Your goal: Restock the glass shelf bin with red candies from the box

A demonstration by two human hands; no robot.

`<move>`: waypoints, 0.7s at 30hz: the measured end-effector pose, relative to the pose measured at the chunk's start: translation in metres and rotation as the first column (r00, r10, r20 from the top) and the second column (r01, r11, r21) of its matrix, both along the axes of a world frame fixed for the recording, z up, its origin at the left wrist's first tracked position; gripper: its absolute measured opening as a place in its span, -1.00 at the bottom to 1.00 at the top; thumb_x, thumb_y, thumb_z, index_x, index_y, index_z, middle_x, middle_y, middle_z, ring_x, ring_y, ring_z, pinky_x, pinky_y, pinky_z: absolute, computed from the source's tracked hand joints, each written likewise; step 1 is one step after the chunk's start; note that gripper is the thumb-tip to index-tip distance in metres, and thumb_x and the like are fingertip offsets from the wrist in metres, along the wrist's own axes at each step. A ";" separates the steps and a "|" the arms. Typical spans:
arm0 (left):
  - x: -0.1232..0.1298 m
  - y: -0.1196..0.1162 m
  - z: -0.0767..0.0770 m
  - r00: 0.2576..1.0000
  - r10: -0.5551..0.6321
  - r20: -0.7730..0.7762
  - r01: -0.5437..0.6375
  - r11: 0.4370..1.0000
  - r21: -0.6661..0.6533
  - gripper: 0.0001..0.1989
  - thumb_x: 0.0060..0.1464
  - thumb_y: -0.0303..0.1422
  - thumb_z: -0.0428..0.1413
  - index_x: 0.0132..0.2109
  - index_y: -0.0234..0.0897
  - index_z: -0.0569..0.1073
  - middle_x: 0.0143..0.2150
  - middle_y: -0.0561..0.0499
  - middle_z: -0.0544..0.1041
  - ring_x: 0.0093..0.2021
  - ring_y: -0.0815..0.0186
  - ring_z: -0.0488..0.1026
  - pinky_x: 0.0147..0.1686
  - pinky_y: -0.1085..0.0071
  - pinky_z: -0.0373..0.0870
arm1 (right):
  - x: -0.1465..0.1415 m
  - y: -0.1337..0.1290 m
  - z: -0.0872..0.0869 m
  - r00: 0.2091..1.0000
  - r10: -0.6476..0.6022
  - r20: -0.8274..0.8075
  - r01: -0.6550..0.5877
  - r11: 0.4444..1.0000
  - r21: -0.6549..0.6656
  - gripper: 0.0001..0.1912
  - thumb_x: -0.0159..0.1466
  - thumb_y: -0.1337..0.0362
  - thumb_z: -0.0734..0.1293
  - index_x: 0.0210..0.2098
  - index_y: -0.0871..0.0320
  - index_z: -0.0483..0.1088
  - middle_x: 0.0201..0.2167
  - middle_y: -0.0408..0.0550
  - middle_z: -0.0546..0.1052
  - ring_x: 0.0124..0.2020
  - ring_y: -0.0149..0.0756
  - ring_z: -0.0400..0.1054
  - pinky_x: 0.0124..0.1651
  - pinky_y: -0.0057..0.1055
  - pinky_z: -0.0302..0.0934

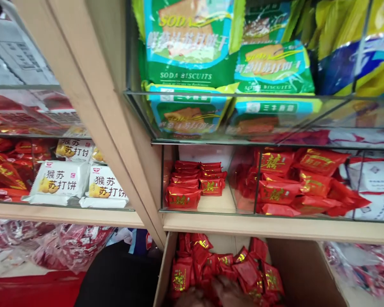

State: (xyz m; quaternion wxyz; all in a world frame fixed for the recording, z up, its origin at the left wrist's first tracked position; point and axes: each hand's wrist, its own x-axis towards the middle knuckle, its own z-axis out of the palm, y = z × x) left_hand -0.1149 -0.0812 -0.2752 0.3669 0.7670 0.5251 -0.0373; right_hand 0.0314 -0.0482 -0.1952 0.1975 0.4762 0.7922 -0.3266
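Both my hands reach into an open cardboard box (pixel 301 260) at the bottom of the view. Small red packets (pixel 249 270) with gold print lie loosely heaped in it. My left hand (pixel 192 297) is among the packets near the box's left side, cut off by the lower edge. Just to its right, my right hand (pixel 228 292) rests over the red packets in the middle. Both hands are dark and blurred, so whether the fingers grip a packet is hidden. Above the box, similar red packets (pixel 184 198) stand in two short rows in a shelf compartment.
A wooden upright (pixel 115 128) divides the shelves. Green soda biscuit packs (pixel 192 64) fill the glass-fronted shelf above. More red packets (pixel 278 189) are right of the rows. White biscuit packs (pixel 59 181) sit left. A black rounded shape (pixel 118 277) is beside the box.
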 end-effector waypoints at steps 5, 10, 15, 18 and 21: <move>-0.001 -0.010 0.025 0.999 -0.043 -0.007 0.043 0.999 0.002 -0.83 -0.14 -0.47 0.13 -0.30 -0.27 0.48 -0.20 -0.15 0.53 -0.15 0.06 0.42 -0.03 0.13 0.24 | 0.006 -0.013 -0.056 0.997 -0.067 -0.045 0.067 0.998 -0.006 -0.29 -0.07 0.56 0.27 0.12 0.33 0.17 0.04 0.24 0.36 0.10 -0.08 0.19 0.08 -0.31 0.11; 0.002 -0.014 0.053 0.999 0.029 0.026 -0.029 1.000 0.009 -0.79 -0.13 -0.47 0.09 -0.24 -0.27 0.43 -0.16 -0.13 0.49 -0.10 0.07 0.37 -0.01 0.11 0.19 | 0.012 -0.018 -0.048 0.982 -0.047 -0.183 0.047 0.999 -0.007 -0.41 -0.28 0.44 0.47 -0.19 0.28 0.41 -0.17 0.14 0.51 -0.06 -0.06 0.33 0.11 -0.22 0.01; 0.004 -0.011 0.057 0.989 0.114 0.090 -0.112 0.993 -0.024 -0.75 -0.16 -0.55 0.06 -0.25 -0.27 0.43 -0.23 -0.10 0.50 -0.18 0.10 0.40 -0.12 0.18 0.28 | 0.019 -0.018 -0.040 0.952 -0.135 -0.276 0.132 0.991 -0.030 -0.64 -0.24 0.52 0.43 -0.41 0.20 0.43 -0.37 -0.05 0.53 -0.24 -0.16 0.38 -0.05 -0.25 0.13; 0.002 -0.009 0.058 0.965 0.201 0.170 -0.198 0.980 -0.036 -0.64 -0.03 -0.48 0.00 -0.02 -0.29 0.32 -0.08 -0.13 0.45 -0.09 0.17 0.38 -0.08 0.26 0.28 | 0.033 -0.006 -0.031 0.897 -0.260 -0.358 0.253 0.965 -0.067 -0.71 -0.15 0.47 0.38 -0.39 0.16 0.38 -0.41 -0.11 0.49 -0.33 -0.24 0.36 -0.21 -0.32 0.19; 0.003 -0.002 0.063 0.872 0.373 0.316 -0.373 0.926 -0.062 -0.51 0.14 -0.28 -0.10 0.18 -0.34 0.07 0.14 -0.18 0.28 0.11 0.22 0.23 0.07 0.29 0.15 | 0.043 0.008 -0.023 0.791 -0.358 -0.496 0.350 0.930 -0.113 -0.77 -0.01 0.31 0.34 -0.33 0.17 0.31 -0.42 -0.16 0.44 -0.35 -0.32 0.33 -0.28 -0.40 0.20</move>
